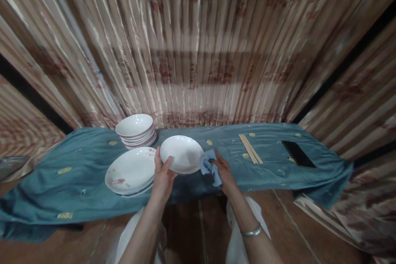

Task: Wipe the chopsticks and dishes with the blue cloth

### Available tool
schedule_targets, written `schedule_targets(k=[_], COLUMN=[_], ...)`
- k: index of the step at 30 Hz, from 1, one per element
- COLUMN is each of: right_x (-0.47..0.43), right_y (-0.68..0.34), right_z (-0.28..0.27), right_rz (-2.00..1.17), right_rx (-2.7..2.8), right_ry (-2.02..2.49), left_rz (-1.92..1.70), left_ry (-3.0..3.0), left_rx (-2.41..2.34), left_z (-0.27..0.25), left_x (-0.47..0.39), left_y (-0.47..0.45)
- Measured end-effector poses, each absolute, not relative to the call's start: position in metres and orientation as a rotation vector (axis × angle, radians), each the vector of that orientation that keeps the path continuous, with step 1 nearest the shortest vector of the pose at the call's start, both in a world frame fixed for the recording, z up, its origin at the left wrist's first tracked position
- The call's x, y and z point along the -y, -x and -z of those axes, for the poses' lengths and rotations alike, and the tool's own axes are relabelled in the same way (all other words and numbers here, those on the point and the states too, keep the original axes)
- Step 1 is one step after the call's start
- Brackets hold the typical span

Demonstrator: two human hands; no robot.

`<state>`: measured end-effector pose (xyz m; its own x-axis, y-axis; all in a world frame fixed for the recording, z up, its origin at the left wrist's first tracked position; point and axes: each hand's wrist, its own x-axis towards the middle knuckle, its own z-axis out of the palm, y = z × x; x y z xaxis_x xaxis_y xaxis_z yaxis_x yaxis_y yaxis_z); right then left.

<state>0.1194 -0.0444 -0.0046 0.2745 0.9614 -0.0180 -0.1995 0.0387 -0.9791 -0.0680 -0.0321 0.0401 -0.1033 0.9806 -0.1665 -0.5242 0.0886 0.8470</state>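
My left hand (163,173) grips a glossy round dish (182,154), and at its right rim my right hand (225,174) clasps a crumpled blue cloth (209,166).

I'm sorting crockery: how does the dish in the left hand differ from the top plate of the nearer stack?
The white dish is held in the left hand; the top plate lies on a stack. The white dish's inside looks plain; the top plate bears reddish flowers. The white dish looks smaller than the top plate. Both are white and glossy.
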Motion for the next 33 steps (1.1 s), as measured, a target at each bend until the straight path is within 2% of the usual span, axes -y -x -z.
schedule_targets(k=[6, 10, 14, 19, 33], right_x=[0.026, 0.001, -0.005, 0.006, -0.042], right_y=[-0.165, -0.152, -0.121, -0.106, -0.107], right_z=[-0.002, 0.001, 0.023, 0.041, 0.059], right_rz=[-0.287, 0.001, 0.012, -0.046, -0.365], right_rx=[1.307, 1.656, 1.968, 2.199, 1.903], right_ry=[1.608, 1.888, 1.952, 1.782, 1.540], left_rz=[-1.305, -1.287, -1.278, -1.362, -1.346], left_ry=[-0.647, -0.716, -0.779, -0.893, -0.965], left_rx=[-0.944, -0.980, -1.041, -1.056, -1.032], left_z=[-0.011, 0.004, 0.018, 0.031, 0.038], left_x=[0.016, 0.014, 0.009, 0.004, 0.006], left_y=[0.034, 0.030, 0.033, 0.035, 0.037])
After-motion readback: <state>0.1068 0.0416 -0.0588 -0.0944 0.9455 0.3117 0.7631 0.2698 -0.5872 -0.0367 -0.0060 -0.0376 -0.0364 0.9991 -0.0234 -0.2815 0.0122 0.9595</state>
